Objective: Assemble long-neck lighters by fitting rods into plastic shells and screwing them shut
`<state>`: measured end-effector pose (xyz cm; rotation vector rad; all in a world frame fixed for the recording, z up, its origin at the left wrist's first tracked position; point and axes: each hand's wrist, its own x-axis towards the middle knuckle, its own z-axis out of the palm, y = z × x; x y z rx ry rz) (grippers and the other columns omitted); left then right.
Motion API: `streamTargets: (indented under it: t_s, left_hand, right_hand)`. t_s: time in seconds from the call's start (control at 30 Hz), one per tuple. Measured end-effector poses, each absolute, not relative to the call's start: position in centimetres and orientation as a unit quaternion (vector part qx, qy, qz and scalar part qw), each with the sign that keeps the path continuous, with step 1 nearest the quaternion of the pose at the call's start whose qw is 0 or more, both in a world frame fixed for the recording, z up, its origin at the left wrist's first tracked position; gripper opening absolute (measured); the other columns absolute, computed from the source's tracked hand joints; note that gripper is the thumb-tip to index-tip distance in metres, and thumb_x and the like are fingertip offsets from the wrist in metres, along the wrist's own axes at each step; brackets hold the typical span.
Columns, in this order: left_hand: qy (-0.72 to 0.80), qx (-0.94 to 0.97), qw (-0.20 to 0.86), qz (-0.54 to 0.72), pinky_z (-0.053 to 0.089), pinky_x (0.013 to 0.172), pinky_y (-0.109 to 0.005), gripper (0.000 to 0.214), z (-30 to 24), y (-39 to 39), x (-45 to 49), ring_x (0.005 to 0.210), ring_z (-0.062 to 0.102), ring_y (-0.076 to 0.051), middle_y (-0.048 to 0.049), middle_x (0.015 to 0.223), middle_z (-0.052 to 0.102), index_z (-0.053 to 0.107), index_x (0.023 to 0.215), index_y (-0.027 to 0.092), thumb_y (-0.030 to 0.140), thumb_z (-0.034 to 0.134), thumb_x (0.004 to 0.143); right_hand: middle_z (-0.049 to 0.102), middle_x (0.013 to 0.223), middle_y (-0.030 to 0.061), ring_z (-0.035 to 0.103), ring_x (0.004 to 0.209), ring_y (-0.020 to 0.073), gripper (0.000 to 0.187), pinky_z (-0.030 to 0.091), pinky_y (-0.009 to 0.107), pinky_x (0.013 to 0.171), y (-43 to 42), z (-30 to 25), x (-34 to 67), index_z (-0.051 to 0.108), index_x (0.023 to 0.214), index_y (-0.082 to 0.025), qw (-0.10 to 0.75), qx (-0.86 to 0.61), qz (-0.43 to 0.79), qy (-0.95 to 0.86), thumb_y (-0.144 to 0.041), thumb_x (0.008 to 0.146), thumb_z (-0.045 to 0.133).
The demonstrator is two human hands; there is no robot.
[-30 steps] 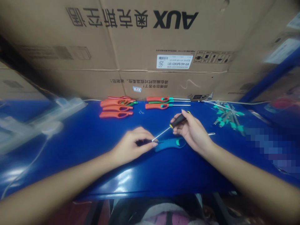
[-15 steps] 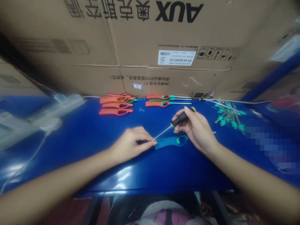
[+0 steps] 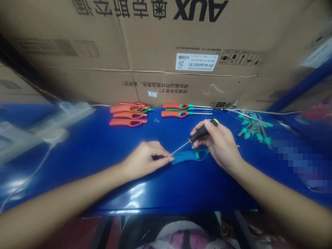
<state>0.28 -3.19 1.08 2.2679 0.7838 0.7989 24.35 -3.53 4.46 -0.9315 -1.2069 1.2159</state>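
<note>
A blue gas lighter (image 3: 187, 157) with a green trigger lies on the blue table, between my two hands. My right hand (image 3: 222, 143) is closed round the black and yellow handle of a screwdriver (image 3: 201, 133), whose thin shaft slants down to the left. At the shaft's tip, the thumb and fingers of my left hand (image 3: 147, 157) pinch together, right by the lighter's left end. Whatever is between those fingertips is too small to make out. The lighter's right end is partly hidden behind my right hand.
Several orange lighter bodies (image 3: 128, 122) lie at the back left, near a few tiny screws (image 3: 157, 120). Lighters with metal tubes (image 3: 173, 114) rest beside them. Green-ended metal tubes (image 3: 254, 126) are heaped at right. A power strip (image 3: 75, 114) sits left. A cardboard box (image 3: 145, 52) stands behind.
Both hands and the screwdriver keep almost the same pose. The camera view has shifted very slightly.
</note>
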Motion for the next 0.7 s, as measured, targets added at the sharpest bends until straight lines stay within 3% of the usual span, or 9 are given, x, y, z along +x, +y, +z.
streamTargets:
  t_s: [0.7]
  left_hand:
    - [0.295, 0.861, 0.304, 0.28, 0.054, 0.073, -0.028, 0.015, 1.1, -3.08, 0.29, 0.077, 0.069, -0.016, -0.0045, 0.086, 0.079, 0.081, 0.096, 0.02, 0.027, 0.068, 0.094]
  right_hand:
    - [0.072, 0.08, 0.0025, 0.065, 0.054, 0.0122, 0.035, 0.057, 0.025, 0.054, -3.75, 4.54, 24.34, 0.065, 0.085, -0.019, 0.556, -0.408, 0.518, -0.506, -0.053, 0.087, 0.069]
